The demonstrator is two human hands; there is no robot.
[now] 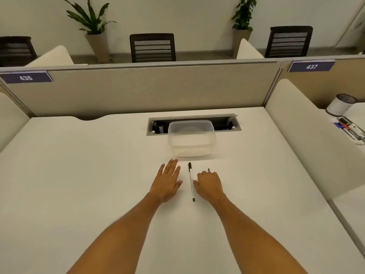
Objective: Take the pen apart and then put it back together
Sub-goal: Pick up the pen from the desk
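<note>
A slim white pen [191,182] with a black cap at its far end and a black tip at its near end lies on the white desk [79,184], pointing away from me. My left hand [167,182] rests flat just left of it, fingers spread and holding nothing. My right hand [209,184] sits just right of the pen with fingers curled and the thumb touching the barrel. A small dark piece [208,170] pokes out at its fingertips. Whether the hand grips that piece is hidden.
A clear plastic tub [191,138] stands just beyond the pen, in front of an open cable tray [154,127] set into the desk. A beige partition [138,89] closes the far side. On the neighbouring desk at right are a pen cup [339,104] and several markers [350,130].
</note>
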